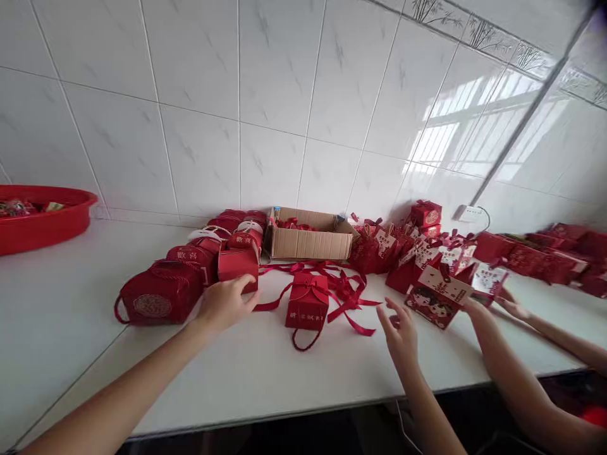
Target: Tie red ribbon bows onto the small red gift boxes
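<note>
left hand (226, 306) touches a red box (237, 266), grip impossible to tell; right hand (399, 328) hovers, released, near red ribbon (349, 297).

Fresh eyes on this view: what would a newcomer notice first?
Probably the small red box on the white counter, between the person's left hand and right hand, with loose red ribbon beside it. Next, the red basin at the far left and the open cardboard box near the tiled wall.

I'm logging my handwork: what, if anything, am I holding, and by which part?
Your right hand holds nothing. Your left hand is at the lower front of a red box; whether it grips it can't be told.
</note>
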`<act>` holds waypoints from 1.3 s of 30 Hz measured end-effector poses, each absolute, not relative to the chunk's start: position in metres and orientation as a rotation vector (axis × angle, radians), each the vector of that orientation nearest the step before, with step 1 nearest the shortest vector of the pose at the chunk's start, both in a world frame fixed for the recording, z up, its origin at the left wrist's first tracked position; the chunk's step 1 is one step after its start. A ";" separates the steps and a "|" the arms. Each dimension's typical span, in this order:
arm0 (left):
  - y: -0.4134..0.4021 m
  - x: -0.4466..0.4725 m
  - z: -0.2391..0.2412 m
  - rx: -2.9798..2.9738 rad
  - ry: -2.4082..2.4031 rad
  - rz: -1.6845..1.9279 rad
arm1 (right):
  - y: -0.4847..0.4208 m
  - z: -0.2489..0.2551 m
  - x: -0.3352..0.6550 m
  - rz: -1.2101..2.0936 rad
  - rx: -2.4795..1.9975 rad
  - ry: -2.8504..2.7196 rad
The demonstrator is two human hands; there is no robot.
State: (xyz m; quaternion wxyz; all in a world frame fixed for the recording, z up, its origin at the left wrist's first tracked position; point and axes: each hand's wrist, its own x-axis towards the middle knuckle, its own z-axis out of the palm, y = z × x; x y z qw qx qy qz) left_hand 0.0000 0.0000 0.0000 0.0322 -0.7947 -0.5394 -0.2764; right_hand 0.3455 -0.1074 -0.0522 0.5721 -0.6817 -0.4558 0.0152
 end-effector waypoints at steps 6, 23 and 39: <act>0.019 0.073 0.013 -2.844 -1.768 -1.555 | -0.072 -0.002 0.281 0.116 -1.392 -1.515; 0.008 0.097 0.000 -3.003 -2.032 -1.925 | -0.056 0.012 0.250 0.267 -1.587 -1.641; 0.003 0.095 -0.003 -2.941 -2.005 -2.010 | -0.054 -0.010 0.253 0.250 -1.416 -1.567</act>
